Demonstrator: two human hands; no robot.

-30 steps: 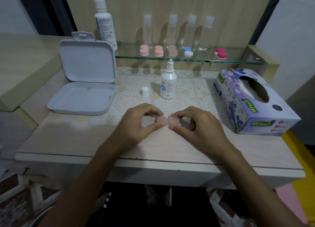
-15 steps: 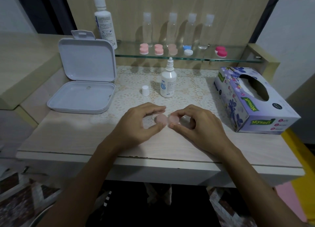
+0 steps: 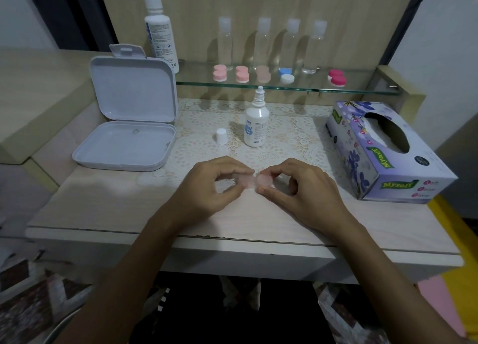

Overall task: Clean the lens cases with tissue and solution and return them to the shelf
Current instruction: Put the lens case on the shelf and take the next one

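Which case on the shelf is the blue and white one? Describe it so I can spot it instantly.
Find the glass shelf above the table. Five lens cases sit along it; the blue and white lens case is fourth from the left. Its neighbours are all pink; it alone has one blue cap and one white.

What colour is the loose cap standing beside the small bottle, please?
White; the cap shows best in the head view.

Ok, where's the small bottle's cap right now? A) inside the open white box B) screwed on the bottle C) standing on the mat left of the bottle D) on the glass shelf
C: the cap stands on the mat just left of the uncapped bottle.
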